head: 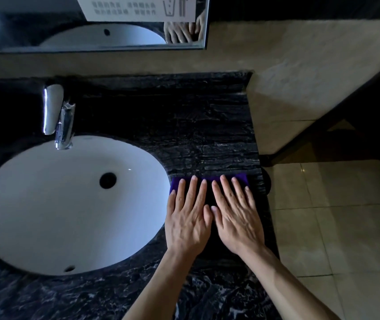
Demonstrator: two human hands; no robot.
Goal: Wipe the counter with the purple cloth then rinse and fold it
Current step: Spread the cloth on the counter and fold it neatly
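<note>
The purple cloth lies flat on the dark counter just right of the sink, mostly hidden under both hands. The left hand and right hand rest open, palms down, fingers spread, pressing it without gripping. It looks soft, light and limp, possibly damp, though the dim light makes that hard to judge; a pinch at its far corners would lift it best. One cloth, one sink, one tap, two hands.
</note>
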